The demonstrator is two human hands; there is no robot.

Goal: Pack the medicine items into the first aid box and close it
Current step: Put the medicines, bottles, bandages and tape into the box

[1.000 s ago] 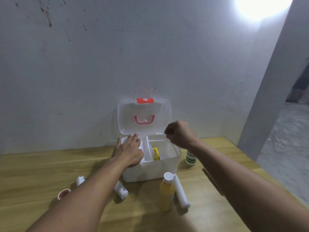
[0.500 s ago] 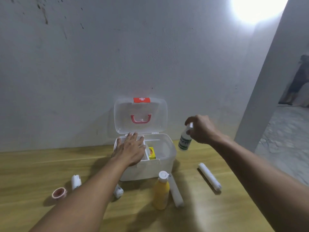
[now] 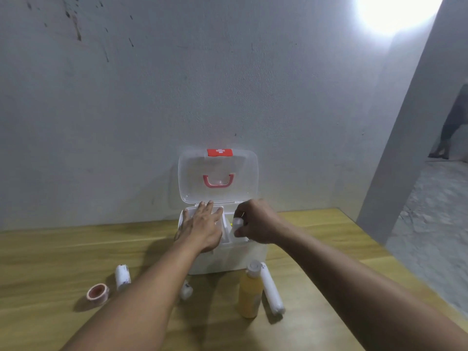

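The white first aid box point(image 3: 228, 259) stands open on the wooden table, its clear lid point(image 3: 217, 177) upright with a red handle and a red cross tab. My left hand point(image 3: 202, 228) lies flat, fingers spread, on the box's left inner tray. My right hand point(image 3: 258, 224) hovers over the right compartment, closed around a small white bottle point(image 3: 238, 222) whose cap points left. In front of the box stand a yellow bottle point(image 3: 250, 291) and a long white roll point(image 3: 272, 290). The box's contents are hidden by my hands.
Left of my left arm lie a white bandage roll point(image 3: 122, 276), a pink tape ring point(image 3: 97, 292) and a small white roll point(image 3: 186, 291). A grey wall rises right behind the box. The table edge point(image 3: 364, 239) runs along the right, with a pillar and floor beyond.
My right hand carried the small bottle from the box's right side to above its right compartment. The left hand has stayed on the tray.
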